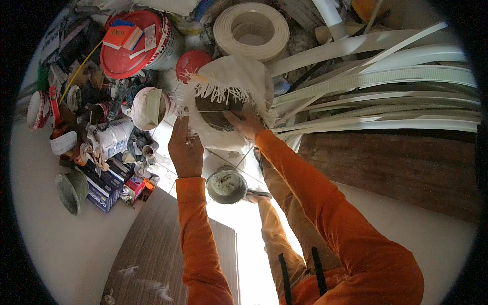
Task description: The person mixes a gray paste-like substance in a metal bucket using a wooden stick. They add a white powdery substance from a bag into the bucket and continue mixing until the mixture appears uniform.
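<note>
A white woven sack [232, 72] with a frayed rim stands in front of me, its mouth gaping over a dark grey interior [215, 114]. My left hand [185, 154] pinches the frayed edge on the sack's left side. Over the right part of the mouth is my right hand [246, 124], its fingers reaching inside; whether they grip anything is hidden by shadow. Below the sack, on the tiled floor [213, 158], sits a round bucket [227, 185] with grey residue inside, beside my foot.
Long white plastic strips [377, 84] bend across the right. A coiled white roll [251, 30] lies beyond the sack. At left are a red-lidded bucket [129, 57], a plastic tub [148, 108], boxes [101, 187] and a grey bowl [71, 190]. A wooden door [160, 244] stands lower left.
</note>
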The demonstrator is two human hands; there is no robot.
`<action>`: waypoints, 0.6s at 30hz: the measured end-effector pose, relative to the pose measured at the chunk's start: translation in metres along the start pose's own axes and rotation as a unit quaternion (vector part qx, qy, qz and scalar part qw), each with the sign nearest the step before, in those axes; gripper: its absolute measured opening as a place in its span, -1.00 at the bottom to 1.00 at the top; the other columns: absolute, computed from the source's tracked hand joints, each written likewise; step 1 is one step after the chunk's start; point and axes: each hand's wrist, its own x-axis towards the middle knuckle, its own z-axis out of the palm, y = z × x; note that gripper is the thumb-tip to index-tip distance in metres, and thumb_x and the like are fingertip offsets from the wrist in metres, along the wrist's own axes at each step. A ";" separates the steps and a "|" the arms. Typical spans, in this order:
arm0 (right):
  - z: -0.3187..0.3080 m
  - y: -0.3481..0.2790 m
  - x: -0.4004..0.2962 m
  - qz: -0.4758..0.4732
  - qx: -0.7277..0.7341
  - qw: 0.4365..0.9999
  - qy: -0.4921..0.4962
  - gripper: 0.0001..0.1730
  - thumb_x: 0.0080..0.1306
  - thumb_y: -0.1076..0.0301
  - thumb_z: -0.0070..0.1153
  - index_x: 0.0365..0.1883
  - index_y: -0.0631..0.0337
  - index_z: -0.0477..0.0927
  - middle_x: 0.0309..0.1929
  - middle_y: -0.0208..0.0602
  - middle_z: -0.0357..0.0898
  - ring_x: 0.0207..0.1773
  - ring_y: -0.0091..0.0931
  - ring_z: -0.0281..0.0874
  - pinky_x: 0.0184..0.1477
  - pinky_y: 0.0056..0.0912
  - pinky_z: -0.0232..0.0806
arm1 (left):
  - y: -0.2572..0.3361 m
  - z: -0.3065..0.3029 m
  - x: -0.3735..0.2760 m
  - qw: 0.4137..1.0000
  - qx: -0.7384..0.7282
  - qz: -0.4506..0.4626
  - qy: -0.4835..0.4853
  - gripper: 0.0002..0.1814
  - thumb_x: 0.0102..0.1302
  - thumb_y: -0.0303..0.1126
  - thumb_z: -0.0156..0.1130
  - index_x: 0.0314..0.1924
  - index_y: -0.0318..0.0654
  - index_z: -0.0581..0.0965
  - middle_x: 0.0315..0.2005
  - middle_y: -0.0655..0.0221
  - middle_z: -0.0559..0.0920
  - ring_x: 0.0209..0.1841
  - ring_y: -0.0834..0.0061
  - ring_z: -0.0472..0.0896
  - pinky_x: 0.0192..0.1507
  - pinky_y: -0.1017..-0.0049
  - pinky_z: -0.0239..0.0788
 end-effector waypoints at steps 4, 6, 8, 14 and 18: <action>-0.043 -0.048 -0.045 0.046 0.024 0.996 -0.079 -0.33 0.34 -0.26 0.09 -0.15 0.28 0.71 -0.63 -0.47 0.41 -0.57 -0.66 0.38 -0.50 -0.53 0.26 | 0.006 0.001 -0.001 0.996 0.037 0.053 -0.057 -0.35 0.06 -0.65 0.08 0.26 -0.29 0.43 0.19 -0.13 0.48 0.11 -0.05 0.56 0.13 0.27 0.46; -0.048 -0.059 -0.057 0.037 0.009 0.997 -0.062 -0.36 0.36 -0.22 0.11 -0.07 0.27 0.68 -0.63 -0.49 0.41 -0.61 -0.68 0.35 -0.55 -0.54 0.24 | 0.014 0.000 -0.002 0.993 0.040 0.047 -0.097 -0.24 0.05 -0.60 0.15 0.35 -0.18 0.34 0.22 -0.12 0.45 0.08 -0.05 0.58 0.09 0.25 0.50; -0.051 -0.066 -0.070 0.045 0.020 0.997 -0.062 -0.37 0.36 -0.20 0.11 0.00 0.24 0.66 -0.64 -0.50 0.40 -0.66 -0.69 0.30 -0.61 -0.55 0.20 | 0.019 -0.003 -0.002 0.991 0.030 0.072 -0.112 -0.22 0.04 -0.59 0.17 0.36 -0.15 0.35 0.28 -0.09 0.39 0.02 -0.01 0.61 -0.01 0.25 0.55; -0.062 -0.086 -0.094 0.061 0.058 0.992 -0.092 -0.36 0.37 -0.19 0.11 0.14 0.18 0.58 -0.68 -0.49 0.36 -0.78 -0.71 0.20 -0.77 -0.59 0.09 | 0.039 -0.016 0.006 0.965 0.189 0.039 -0.178 -0.23 -0.03 -0.60 0.22 0.30 -0.10 0.41 0.50 0.02 -0.02 -0.25 -0.02 0.70 -0.32 0.26 0.61; -0.077 -0.078 -0.104 0.050 0.055 0.994 -0.083 -0.35 0.38 -0.15 0.11 0.20 0.20 0.55 -0.70 -0.47 0.38 -0.76 -0.69 0.29 -0.74 -0.58 0.18 | 0.013 -0.023 0.000 0.951 0.243 0.023 -0.190 -0.17 -0.03 -0.52 0.28 0.35 -0.15 0.34 0.48 -0.12 -0.02 -0.30 -0.05 0.69 -0.35 0.23 0.62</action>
